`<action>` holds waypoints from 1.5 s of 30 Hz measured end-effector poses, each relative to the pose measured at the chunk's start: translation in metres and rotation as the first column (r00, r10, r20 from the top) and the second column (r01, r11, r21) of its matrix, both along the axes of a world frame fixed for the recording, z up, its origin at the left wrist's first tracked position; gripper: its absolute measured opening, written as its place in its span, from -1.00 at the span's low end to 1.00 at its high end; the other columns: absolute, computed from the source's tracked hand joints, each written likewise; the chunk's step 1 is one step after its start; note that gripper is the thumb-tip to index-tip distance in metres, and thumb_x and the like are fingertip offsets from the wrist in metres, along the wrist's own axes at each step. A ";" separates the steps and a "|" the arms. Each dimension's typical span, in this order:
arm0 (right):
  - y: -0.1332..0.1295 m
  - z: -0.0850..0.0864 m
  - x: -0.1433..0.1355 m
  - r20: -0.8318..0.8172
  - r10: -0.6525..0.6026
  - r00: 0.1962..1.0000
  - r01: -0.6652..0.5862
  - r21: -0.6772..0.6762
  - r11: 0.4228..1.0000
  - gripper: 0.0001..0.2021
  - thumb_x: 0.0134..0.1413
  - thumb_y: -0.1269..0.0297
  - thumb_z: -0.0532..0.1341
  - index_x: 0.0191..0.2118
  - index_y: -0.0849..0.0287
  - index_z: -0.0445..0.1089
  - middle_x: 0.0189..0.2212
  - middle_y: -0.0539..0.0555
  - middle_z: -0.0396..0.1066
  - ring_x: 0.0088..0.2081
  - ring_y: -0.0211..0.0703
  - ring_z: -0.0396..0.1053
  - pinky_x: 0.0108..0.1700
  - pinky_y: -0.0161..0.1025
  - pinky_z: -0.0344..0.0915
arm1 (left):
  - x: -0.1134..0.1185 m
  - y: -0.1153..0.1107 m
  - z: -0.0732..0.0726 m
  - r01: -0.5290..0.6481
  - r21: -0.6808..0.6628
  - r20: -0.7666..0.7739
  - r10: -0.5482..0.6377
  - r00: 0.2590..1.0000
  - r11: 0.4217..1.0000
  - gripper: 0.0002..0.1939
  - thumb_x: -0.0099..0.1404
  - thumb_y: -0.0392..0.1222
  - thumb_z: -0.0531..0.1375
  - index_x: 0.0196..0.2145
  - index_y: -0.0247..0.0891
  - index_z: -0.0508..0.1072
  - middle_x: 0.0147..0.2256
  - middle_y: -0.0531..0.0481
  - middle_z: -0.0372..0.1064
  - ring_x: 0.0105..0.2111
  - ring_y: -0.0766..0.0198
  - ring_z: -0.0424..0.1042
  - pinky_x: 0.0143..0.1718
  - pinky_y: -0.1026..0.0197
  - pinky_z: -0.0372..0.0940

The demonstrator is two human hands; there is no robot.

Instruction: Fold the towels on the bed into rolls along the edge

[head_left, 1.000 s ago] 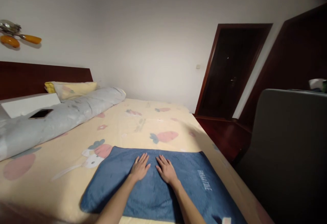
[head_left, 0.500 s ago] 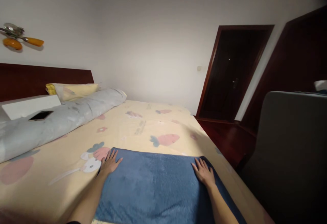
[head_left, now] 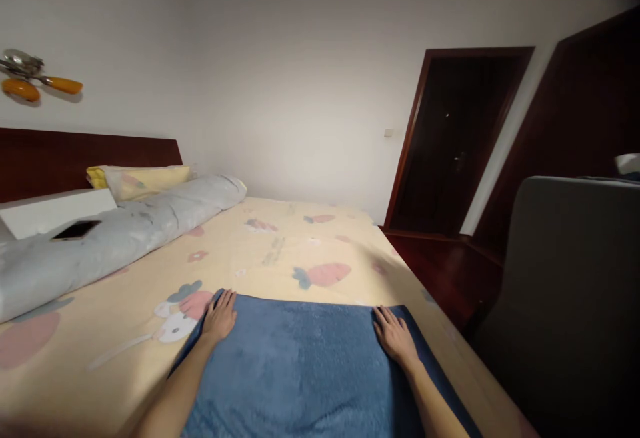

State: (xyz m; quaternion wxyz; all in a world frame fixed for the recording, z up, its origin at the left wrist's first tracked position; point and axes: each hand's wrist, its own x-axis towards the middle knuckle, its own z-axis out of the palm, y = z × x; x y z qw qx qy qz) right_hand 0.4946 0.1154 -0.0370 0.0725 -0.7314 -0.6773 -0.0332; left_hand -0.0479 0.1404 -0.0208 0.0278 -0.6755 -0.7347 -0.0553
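A dark blue, plush towel [head_left: 310, 365] lies spread on the bed in front of me, with creases toward its near side. My left hand [head_left: 220, 316] rests palm down at the far left corner, its fingers stretched close together and reaching the edge. At the far right, my right hand [head_left: 397, 335] lies on the towel with slightly bent fingers touching the far edge. Both hands look open, though their thumbs are hidden. Under the towel is a cream bed sheet [head_left: 270, 271] printed with carrots and rabbits.
A long grey rolled bundle [head_left: 165, 215] lies across the bed's left side, bearing a phone [head_left: 77, 230] and a white box [head_left: 60, 211]. Behind it are a yellow pillow [head_left: 150, 181] and the headboard [head_left: 90, 155]. A dark chair back [head_left: 565, 278] stands right of the bed.
My fingers have drawn closer together on both hands, and the hands have shifted slightly at the far edge. More of the towel shows left of my left hand and right of my right hand.
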 end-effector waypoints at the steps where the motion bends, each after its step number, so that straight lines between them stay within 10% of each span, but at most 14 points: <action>1: 0.001 -0.002 -0.001 -0.010 -0.008 1.000 0.008 -0.017 1.000 -0.44 0.29 0.05 -0.15 0.33 0.07 0.05 0.37 0.11 -0.02 0.38 -0.06 -0.12 0.32 0.06 -0.11 | 0.003 0.002 -0.001 -0.001 -0.020 0.009 0.001 1.000 1.000 -0.39 0.36 -0.19 -0.11 0.35 -0.24 0.03 0.38 -0.12 -0.12 0.37 0.15 -0.16 0.30 -0.06 -0.14; 9: 0.000 -0.007 0.037 -0.030 -0.241 0.970 0.237 -0.092 0.967 -0.32 0.23 -0.12 -0.20 0.35 0.12 0.02 0.40 0.15 -0.12 0.39 0.07 -0.17 0.28 0.19 -0.07 | -0.008 0.005 -0.003 -0.102 -0.100 0.070 0.109 0.992 0.990 -0.31 0.38 0.14 -0.18 0.36 -0.23 -0.01 0.39 -0.18 -0.22 0.37 0.01 -0.17 0.26 -0.25 -0.12; 23: 0.003 -0.002 0.043 -0.044 -0.313 0.949 0.306 -0.120 0.945 -0.25 0.18 -0.13 -0.20 0.34 0.24 0.03 0.36 0.20 -0.02 0.36 0.11 -0.08 0.26 0.26 -0.02 | -0.014 -0.001 -0.008 -0.185 -0.040 0.077 0.188 0.979 0.982 -0.34 0.40 0.11 -0.21 0.34 -0.20 0.03 0.38 -0.16 -0.15 0.36 0.05 -0.14 0.25 -0.29 -0.15; 29: -0.018 0.007 0.018 0.059 -0.214 0.975 0.203 0.149 0.968 -0.35 0.26 0.05 -0.20 0.26 0.43 0.14 0.33 0.36 0.03 0.35 0.14 -0.05 0.28 0.19 -0.06 | -0.010 -0.014 -0.001 -0.215 0.051 0.059 0.212 0.975 0.975 -0.40 0.43 -0.01 -0.24 0.30 -0.28 0.13 0.36 -0.17 -0.06 0.35 0.14 -0.07 0.27 -0.15 -0.11; 37: -0.109 -0.014 -0.043 -0.227 0.180 0.957 -0.167 0.072 0.983 -0.38 0.24 -0.17 -0.13 0.33 -0.07 0.05 0.37 0.03 -0.04 0.36 0.00 -0.06 0.32 0.12 -0.03 | 0.005 -0.087 -0.009 -0.044 -0.038 0.030 0.045 0.999 0.998 -0.40 0.38 0.05 -0.13 0.31 -0.14 0.13 0.38 -0.12 -0.15 0.36 0.07 -0.09 0.23 -0.18 -0.03; 45: -0.164 -0.052 0.046 -0.308 0.029 0.951 -0.011 0.062 0.998 -0.29 0.14 -0.23 -0.09 0.34 -0.03 0.05 0.38 0.06 -0.07 0.37 0.06 -0.09 0.31 0.16 0.01 | -0.055 -0.168 -0.034 -0.089 -0.076 -0.025 0.087 0.996 0.993 -0.40 0.35 0.01 -0.10 0.33 0.02 0.08 0.37 0.09 -0.12 0.36 0.25 -0.12 0.29 -0.01 -0.13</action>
